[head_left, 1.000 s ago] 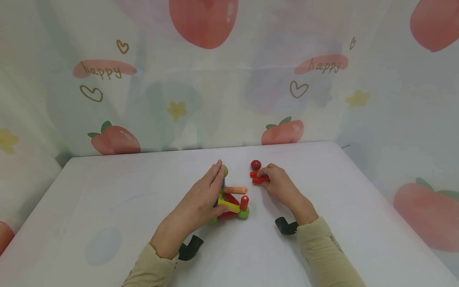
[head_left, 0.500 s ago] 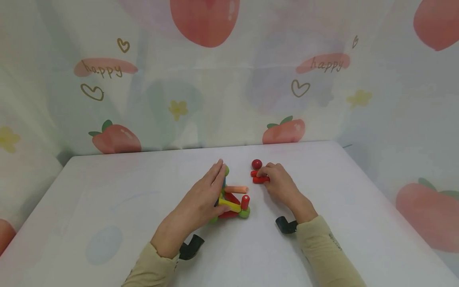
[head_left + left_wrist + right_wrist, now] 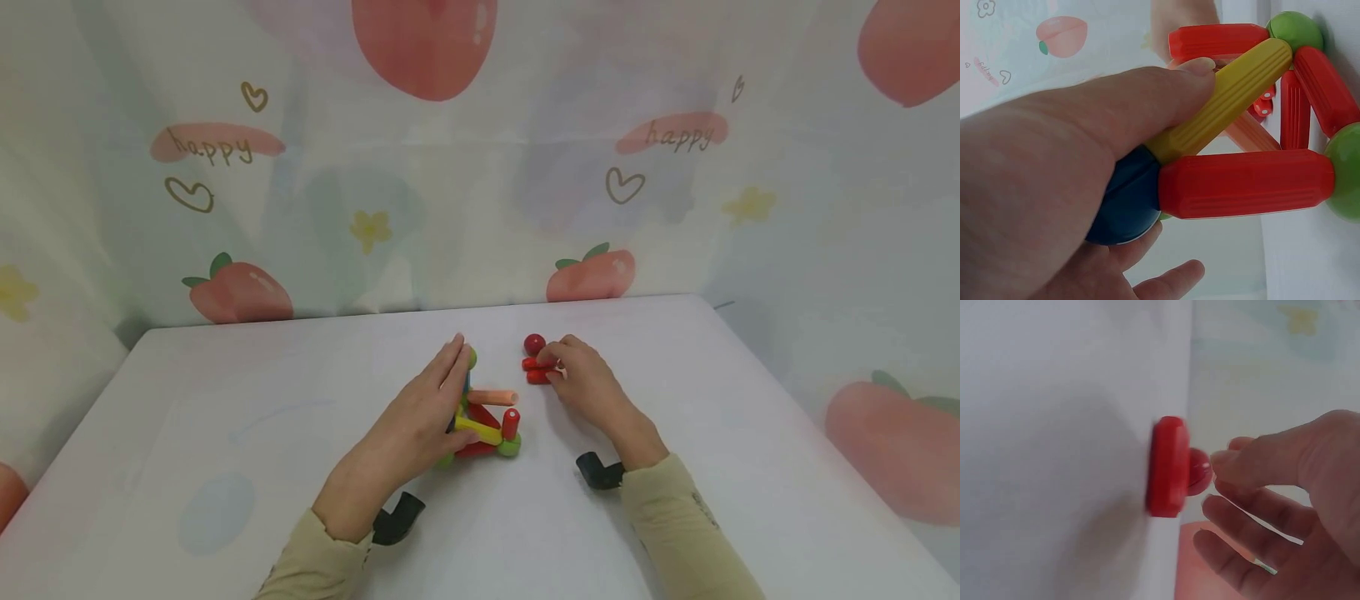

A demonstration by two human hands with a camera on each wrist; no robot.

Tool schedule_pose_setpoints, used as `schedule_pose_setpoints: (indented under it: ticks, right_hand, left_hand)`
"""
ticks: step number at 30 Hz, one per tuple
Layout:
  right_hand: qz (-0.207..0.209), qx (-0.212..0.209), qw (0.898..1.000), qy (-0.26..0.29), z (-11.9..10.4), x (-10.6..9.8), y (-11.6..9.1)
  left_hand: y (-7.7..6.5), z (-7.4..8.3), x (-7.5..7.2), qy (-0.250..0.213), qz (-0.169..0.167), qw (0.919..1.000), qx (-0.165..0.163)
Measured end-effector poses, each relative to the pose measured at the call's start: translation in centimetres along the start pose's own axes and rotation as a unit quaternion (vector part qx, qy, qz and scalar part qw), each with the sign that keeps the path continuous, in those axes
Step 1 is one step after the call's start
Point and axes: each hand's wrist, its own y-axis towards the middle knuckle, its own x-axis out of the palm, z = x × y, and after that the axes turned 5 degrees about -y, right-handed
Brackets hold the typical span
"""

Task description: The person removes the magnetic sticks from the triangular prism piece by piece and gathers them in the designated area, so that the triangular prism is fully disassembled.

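My left hand (image 3: 408, 425) holds a frame of magnetic building sticks and balls, fingers extended along its far side. In the left wrist view the thumb lies on a yellow stick (image 3: 1229, 100), and the palm is against a dark blue ball (image 3: 1129, 197). Red sticks (image 3: 1247, 184) and green balls (image 3: 1297, 31) form the rest, with a peach stick (image 3: 493, 397) jutting right. My right hand (image 3: 588, 387), fingers loosely bent, hovers at two loose red sticks (image 3: 537, 377). In the right wrist view its fingertips are apart from the nearer red stick (image 3: 1169, 467).
A red ball (image 3: 535, 343) lies just behind the loose red sticks. The white table (image 3: 300, 367) ends at a patterned backdrop (image 3: 480, 192). Black camera mounts (image 3: 600, 472) stick out at both wrists.
My right hand's fingers have loosened and lifted slightly from the red sticks, which stay in place. The left hand and the frame have hardly moved.
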Motion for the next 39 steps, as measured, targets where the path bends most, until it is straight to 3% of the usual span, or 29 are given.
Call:
schedule_pose_setpoints:
  ticks: [6, 11, 19, 26, 33, 39]
  right_hand:
    - [0.009, -0.014, 0.998, 0.065, -1.2, -1.5, -0.4]
    - [0.005, -0.027, 0.996, 0.083, -2.1, -2.5, -0.8]
    - [0.002, -0.093, 0.990, 0.106, -4.0, -4.1, -1.9]
    - [-0.062, -0.093, 0.989, 0.100, -5.7, -4.3, -2.7]
    - [-0.141, -0.064, 0.984, 0.088, -6.8, -3.6, -2.9]
    - [-0.161, -0.056, 0.982, 0.080, -7.0, -2.9, -3.0]
  left_hand:
    - [0.0, 0.0, 0.0, 0.002, -0.007, 0.9999, -0.011]
    - [0.0, 0.1, 0.1, 0.009, -0.007, 0.9999, -0.009]
    - [0.0, 0.1, -0.1, 0.001, 0.000, 1.0000, 0.000]
    - [-0.1, -0.1, 0.0, 0.004, 0.007, 0.9999, 0.014]
    - [-0.2, -0.2, -0.1, 0.009, 0.013, 0.9996, 0.026]
    - [-0.2, -0.2, 0.0, 0.003, 0.008, 0.9997, 0.022]
